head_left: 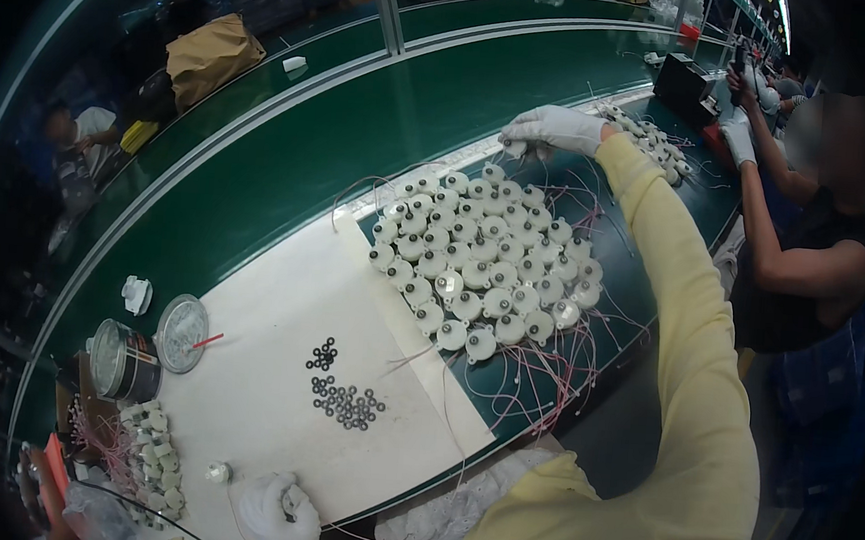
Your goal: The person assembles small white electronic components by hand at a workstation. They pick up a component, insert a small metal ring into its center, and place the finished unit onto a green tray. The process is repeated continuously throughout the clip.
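Observation:
My right hand (555, 129), in a white glove, reaches out at the far edge of a cluster of round white motors (493, 226). Its fingers bend down over a motor (512, 147) at the cluster's far end. The motors have dark shafts, and their pink and white wires (545, 383) trail over the near edge. My left hand (280, 516), also gloved, is curled low over the white sheet (270, 299); a dark spot shows between its fingers, but what it is cannot be made out. Beside it stands a single small motor (219, 472).
Small dark rings (347, 406) lie on the sheet. Left are an open tub (125, 361), a round lid (183, 334) with a red stick, crumpled white paper (136, 294) and heaped white parts (153, 461). More motors (652, 145) and a black box (684, 88) lie far right, near a co-worker (806, 236).

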Motion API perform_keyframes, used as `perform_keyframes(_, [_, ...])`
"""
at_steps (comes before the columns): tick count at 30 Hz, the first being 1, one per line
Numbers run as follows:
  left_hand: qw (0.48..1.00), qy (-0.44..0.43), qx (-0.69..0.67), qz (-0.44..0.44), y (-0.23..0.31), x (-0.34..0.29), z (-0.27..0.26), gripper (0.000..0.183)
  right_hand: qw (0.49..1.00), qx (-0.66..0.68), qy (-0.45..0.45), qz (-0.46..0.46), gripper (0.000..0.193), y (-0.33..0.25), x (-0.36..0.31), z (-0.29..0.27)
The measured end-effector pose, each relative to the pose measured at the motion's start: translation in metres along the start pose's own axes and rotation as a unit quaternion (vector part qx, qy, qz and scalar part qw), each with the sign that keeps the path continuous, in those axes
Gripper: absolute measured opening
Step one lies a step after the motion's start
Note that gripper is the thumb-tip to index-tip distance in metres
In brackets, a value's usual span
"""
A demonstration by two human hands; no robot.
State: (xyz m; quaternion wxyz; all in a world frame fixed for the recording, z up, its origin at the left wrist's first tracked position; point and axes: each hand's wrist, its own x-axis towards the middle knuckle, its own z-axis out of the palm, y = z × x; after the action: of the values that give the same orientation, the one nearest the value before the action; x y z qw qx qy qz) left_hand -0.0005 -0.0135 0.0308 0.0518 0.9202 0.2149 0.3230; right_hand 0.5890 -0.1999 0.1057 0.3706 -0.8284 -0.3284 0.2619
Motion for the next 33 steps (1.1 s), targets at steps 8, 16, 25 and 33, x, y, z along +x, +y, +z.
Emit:
perform_keyframes(8, [0.997, -0.014, 0.017, -0.072, 0.008, 0.007, -0.001, 0.011, 0.998, -0.002, -0.051, -0.028, 0.036, -0.006, 0.065, 0.032])
perform_keyframes(16, [0.993, -0.029, -0.005, -0.113, 0.01, 0.012, 0.002, 0.015, 0.928, -0.351, -0.003, -0.123, 0.045, -0.019, 0.058, 0.058])
perform_keyframes(25, [0.997, 0.003, -0.014, -0.073, 0.015, 0.019, 0.001, 0.009, 0.869, -0.462, 0.031, -0.175, 0.045, -0.016, 0.05, 0.059])
perform_keyframes(33, [0.998, 0.029, 0.028, -0.038, -0.005, 0.001, 0.007, 0.006, 0.843, -0.41, 0.2, -0.286, 0.032, -0.084, -0.02, 0.059])
